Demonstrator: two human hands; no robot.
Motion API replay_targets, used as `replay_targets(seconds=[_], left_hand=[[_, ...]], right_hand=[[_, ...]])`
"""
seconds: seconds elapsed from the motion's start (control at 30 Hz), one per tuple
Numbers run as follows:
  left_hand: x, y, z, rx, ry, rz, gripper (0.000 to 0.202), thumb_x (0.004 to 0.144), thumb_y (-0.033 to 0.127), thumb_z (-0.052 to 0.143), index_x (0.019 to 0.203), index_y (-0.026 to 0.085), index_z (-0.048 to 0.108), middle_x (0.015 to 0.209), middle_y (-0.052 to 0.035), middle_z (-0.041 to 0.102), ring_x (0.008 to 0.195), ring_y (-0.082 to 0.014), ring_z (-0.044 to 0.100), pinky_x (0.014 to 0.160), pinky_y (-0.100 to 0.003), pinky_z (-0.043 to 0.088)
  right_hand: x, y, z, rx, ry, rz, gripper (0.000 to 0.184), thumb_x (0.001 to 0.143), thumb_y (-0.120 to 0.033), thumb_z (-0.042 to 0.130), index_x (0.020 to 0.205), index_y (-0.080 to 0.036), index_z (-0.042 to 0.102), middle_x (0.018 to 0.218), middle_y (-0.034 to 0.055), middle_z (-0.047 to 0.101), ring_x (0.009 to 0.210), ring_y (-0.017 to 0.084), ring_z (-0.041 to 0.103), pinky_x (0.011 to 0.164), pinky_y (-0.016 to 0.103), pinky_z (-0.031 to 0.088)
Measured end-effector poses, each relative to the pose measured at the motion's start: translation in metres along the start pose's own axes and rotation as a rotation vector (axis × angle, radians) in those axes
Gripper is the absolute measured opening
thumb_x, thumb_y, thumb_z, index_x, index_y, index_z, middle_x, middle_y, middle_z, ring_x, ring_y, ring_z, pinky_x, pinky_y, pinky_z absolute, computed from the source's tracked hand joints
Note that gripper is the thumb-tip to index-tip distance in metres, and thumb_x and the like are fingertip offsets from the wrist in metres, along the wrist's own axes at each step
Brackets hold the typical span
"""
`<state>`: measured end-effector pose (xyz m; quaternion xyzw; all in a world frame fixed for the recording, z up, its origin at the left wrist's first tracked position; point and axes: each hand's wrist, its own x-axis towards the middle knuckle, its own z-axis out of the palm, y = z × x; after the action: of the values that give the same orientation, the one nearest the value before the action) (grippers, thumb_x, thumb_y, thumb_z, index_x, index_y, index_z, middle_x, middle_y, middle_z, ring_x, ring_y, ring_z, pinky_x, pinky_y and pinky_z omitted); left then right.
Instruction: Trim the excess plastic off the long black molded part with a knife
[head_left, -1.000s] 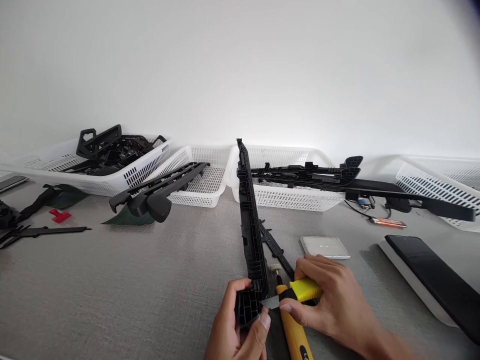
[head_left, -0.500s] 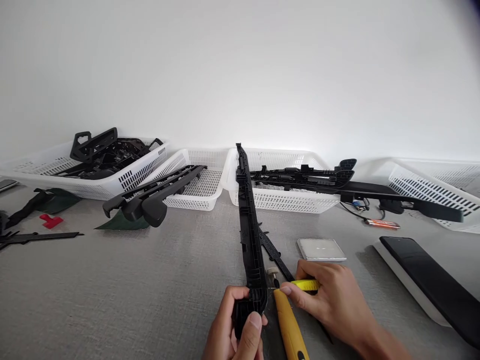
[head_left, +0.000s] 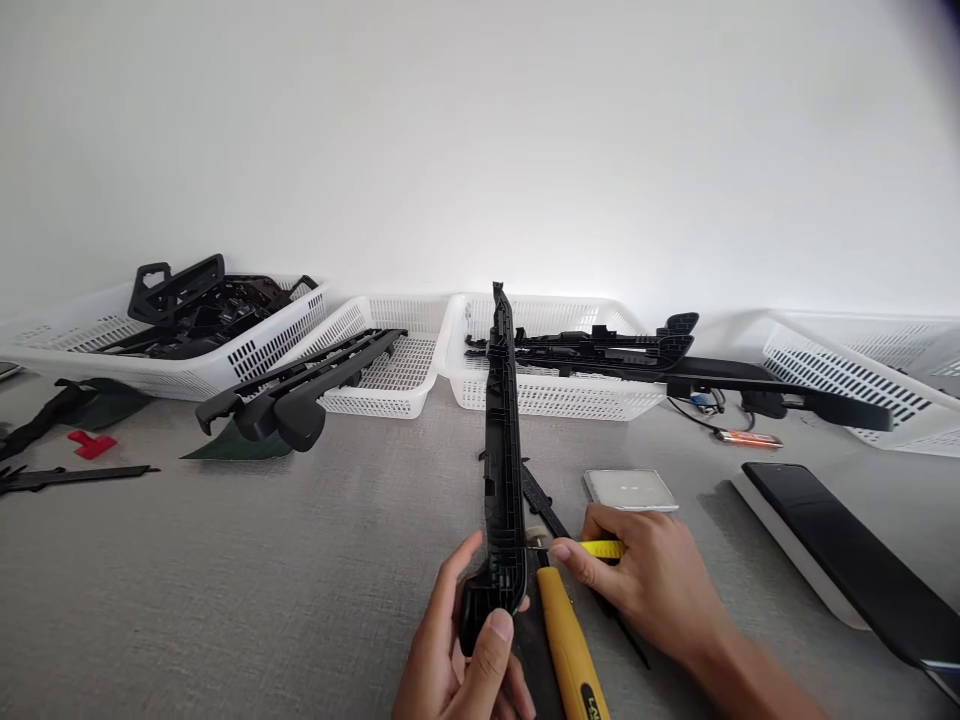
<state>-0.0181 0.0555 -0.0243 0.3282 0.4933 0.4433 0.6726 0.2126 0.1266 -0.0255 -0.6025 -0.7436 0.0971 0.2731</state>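
My left hand (head_left: pixel 457 660) grips the near end of a long black plastic trim piece (head_left: pixel 501 470), which points away from me across the grey table (head_left: pixel 300 580). Just to its right, my right hand (head_left: pixel 645 585) holds a yellow utility knife (head_left: pixel 566 640), its tip against the right side of the trim piece beside a small beige part (head_left: pixel 535 537). A thin black strip (head_left: pixel 541 498) lies under the trim piece near the knife.
Several white baskets (head_left: pixel 551 395) line the wall, some holding black plastic parts (head_left: pixel 202 305). More black trim parts (head_left: pixel 300 395) jut out of them. A small white box (head_left: pixel 630 489) lies beyond my right hand. A black panel (head_left: pixel 847 555) lies at right.
The knife tip slid up along the trim piece, away from me, and my right hand followed. The trim piece swung more upright in view. My left hand shifted its grip at the end.
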Motion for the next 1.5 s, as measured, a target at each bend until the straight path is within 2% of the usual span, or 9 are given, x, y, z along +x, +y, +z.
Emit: replay_targets(seconds=[0.2,0.37,0.53,0.67,0.77,0.9,1.0,1.27,1.5], left_hand=[[0.002,0.002,-0.004,-0.077,-0.06,0.016,0.079,0.09,0.062,0.087,0.152,0.022,0.061,0.122,-0.0184,0.076,0.085,-0.024,0.078,0.073,-0.032,0.063],[0.016,0.02,-0.004,-0.086,-0.094,-0.067,0.071,0.079,0.075,0.089,0.116,0.017,0.07,0.1,-0.0142,0.08,0.093,-0.029,0.08,0.075,-0.032,0.062],[0.054,0.061,0.004,0.112,-0.208,-0.084,0.081,0.085,0.095,0.062,0.096,0.016,0.07,0.091,-0.0132,0.078,0.088,-0.0266,0.076,0.075,-0.03,0.06],[0.097,0.079,0.018,0.185,-0.283,-0.006,0.085,0.086,0.098,0.055,0.087,0.014,0.07,0.078,-0.011,0.073,0.071,-0.0189,0.066,0.064,-0.025,0.053],[0.122,0.074,0.031,0.065,-0.402,0.065,0.083,0.085,0.095,0.06,0.096,0.014,0.071,0.072,-0.0061,0.069,0.058,-0.012,0.054,0.055,-0.02,0.043],[0.139,0.059,0.042,-0.071,-0.494,0.01,0.083,0.074,0.099,0.065,0.086,0.017,0.064,0.058,0.0015,0.057,0.044,-0.009,0.039,0.043,-0.02,0.033],[0.143,0.052,0.045,-0.084,-0.545,-0.005,0.08,0.077,0.098,0.061,0.081,0.019,0.06,0.054,0.0028,0.053,0.041,-0.0087,0.036,0.041,-0.021,0.031],[0.141,0.053,0.048,-0.074,-0.432,0.117,0.067,0.085,0.085,0.061,0.072,0.02,0.053,0.054,0.002,0.051,0.045,-0.0088,0.036,0.043,-0.02,0.031],[0.14,0.052,0.05,-0.006,-0.424,0.136,0.069,0.085,0.087,0.058,0.07,0.02,0.053,0.053,0.0016,0.051,0.046,-0.0096,0.039,0.046,-0.021,0.033]], right_hand=[[0.0,0.0,0.001,0.007,0.001,-0.013,0.084,0.097,-0.095,0.043,0.057,-0.021,0.053,0.047,-0.0023,0.05,0.045,0.012,0.043,0.052,0.028,0.026],[-0.001,0.002,0.004,0.009,0.011,-0.047,0.083,0.1,-0.092,0.041,0.058,-0.021,0.05,0.048,-0.0014,0.052,0.046,0.012,0.043,0.053,0.028,0.023],[0.0,-0.001,0.003,0.064,-0.013,-0.012,0.084,0.099,-0.094,0.037,0.062,-0.021,0.055,0.053,0.0008,0.06,0.05,0.015,0.052,0.056,0.029,0.024],[0.002,-0.002,0.002,0.08,-0.016,0.019,0.086,0.096,-0.098,0.034,0.063,-0.021,0.054,0.056,0.0018,0.062,0.052,0.016,0.054,0.058,0.029,0.024],[0.004,-0.001,0.004,0.082,-0.012,0.047,0.085,0.096,-0.098,0.035,0.066,-0.022,0.058,0.061,0.0026,0.066,0.056,0.018,0.057,0.06,0.029,0.026],[0.004,0.001,0.006,0.048,-0.026,0.037,0.084,0.098,-0.096,0.037,0.065,-0.022,0.059,0.061,0.0022,0.066,0.055,0.017,0.055,0.06,0.031,0.023],[0.005,0.001,0.006,0.038,-0.022,0.026,0.081,0.099,-0.093,0.041,0.066,-0.022,0.061,0.062,0.0022,0.067,0.056,0.017,0.057,0.061,0.031,0.024],[0.01,0.002,-0.001,0.035,-0.037,0.053,0.08,0.097,-0.093,0.044,0.065,-0.022,0.063,0.06,0.0025,0.066,0.055,0.017,0.054,0.06,0.03,0.024],[0.013,0.003,-0.004,0.01,-0.04,0.115,0.082,0.094,-0.096,0.041,0.065,-0.022,0.062,0.06,0.0029,0.066,0.056,0.017,0.053,0.061,0.031,0.024]])
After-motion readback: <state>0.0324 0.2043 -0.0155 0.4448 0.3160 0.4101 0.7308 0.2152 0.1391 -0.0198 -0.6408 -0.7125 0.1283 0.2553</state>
